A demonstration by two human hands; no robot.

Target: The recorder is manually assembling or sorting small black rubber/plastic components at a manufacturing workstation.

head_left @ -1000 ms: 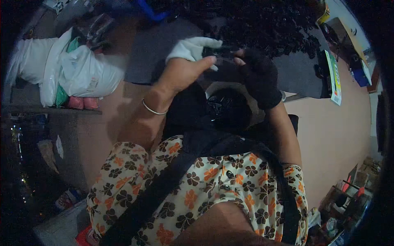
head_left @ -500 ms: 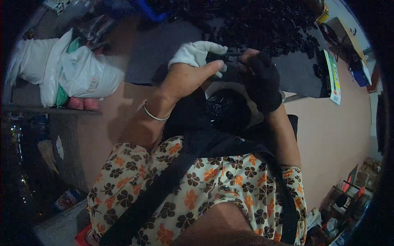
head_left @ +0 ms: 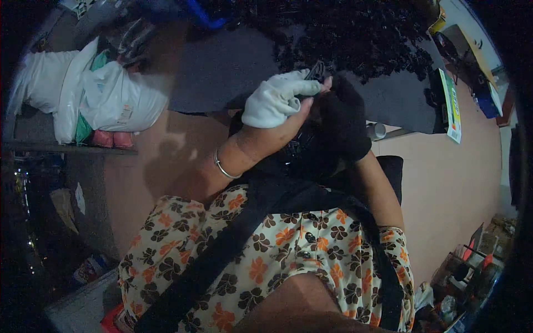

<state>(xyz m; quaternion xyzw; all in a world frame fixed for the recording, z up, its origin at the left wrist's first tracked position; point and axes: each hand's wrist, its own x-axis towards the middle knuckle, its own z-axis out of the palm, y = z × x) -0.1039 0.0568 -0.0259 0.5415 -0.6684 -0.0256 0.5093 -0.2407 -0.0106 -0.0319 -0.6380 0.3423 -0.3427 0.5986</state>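
Observation:
My left hand [head_left: 272, 104], in a white glove with the thumb bare, is closed on a small black part [head_left: 317, 71] with a pointed, frame-like end sticking up past the fingers; its exact kind is unclear. Against it, at the same spot, my right hand [head_left: 345, 117] in a black fingerless glove pinches with bare fingertips. Most of the right fingers are lost in the dark glove. Under both hands, in front of my lap, a dark container [head_left: 297, 149] holds shiny black pieces. A big heap of small black parts [head_left: 355, 44] lies beyond my hands.
The heap rests on a dark grey tabletop [head_left: 216, 72]. White plastic bags [head_left: 116, 102] sit on a shelf at the left. A green and white packet [head_left: 451, 105] lies at the table's right edge. Crowded items [head_left: 466, 272] stand at the lower right.
Both hands have come together and a little nearer to me. My left hand has moved right and its fingers have closed; the black part now points upward between the fingertips.

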